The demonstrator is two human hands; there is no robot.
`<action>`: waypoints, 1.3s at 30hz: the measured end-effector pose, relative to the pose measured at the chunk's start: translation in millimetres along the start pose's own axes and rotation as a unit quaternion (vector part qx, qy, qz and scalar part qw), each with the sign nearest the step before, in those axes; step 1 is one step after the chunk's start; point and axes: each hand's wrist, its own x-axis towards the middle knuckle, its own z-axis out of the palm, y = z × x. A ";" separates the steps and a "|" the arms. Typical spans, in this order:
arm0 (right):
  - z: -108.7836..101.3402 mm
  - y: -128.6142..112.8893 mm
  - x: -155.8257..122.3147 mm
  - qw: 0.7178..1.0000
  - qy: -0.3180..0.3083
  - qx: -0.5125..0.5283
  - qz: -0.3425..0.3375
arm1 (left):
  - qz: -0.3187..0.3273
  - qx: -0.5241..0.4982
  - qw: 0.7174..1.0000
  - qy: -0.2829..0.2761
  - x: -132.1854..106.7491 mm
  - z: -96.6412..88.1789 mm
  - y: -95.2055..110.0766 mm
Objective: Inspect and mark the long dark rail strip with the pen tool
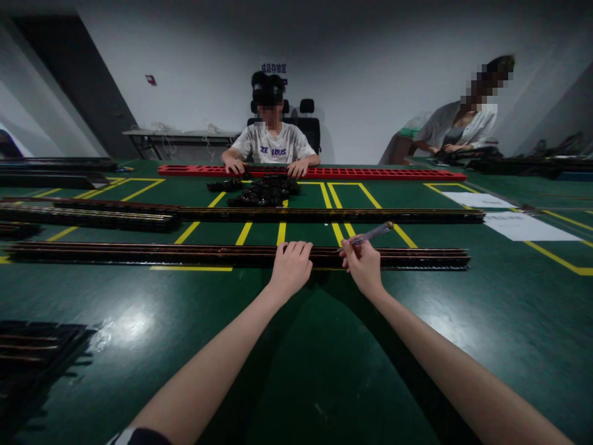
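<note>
Red and slotted, a long frame lies across the far side, a co-worker's hands on it; I cannot tell what its slots hold. Glossy black pieces heap just this side of it. Green tabletop, taped yellow, fills the room below pale walls. Before me runs a straight dark strip, coppery-lined: my left hand half-curls over it, whether gripping I cannot tell; my right hand closes around a slim, translucent-handled tool, slanted toward the strip.
</note>
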 end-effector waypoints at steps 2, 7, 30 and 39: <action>-0.2 -1.1 0.1 1.000 -0.001 0.000 0.001 | -0.003 -0.001 1.000 -0.003 0.1 -0.4 0.3; -0.1 -2.7 0.0 1.000 0.000 -0.004 -0.002 | 0.000 0.007 1.000 0.000 -0.2 0.6 -0.4; 0.0 -0.3 -0.8 0.999 0.018 0.036 0.023 | 0.011 0.019 0.999 0.030 -0.5 3.5 0.8; -0.8 2.1 -0.1 0.999 -0.008 0.031 0.018 | 0.029 -0.023 0.999 0.013 -0.2 5.0 -5.4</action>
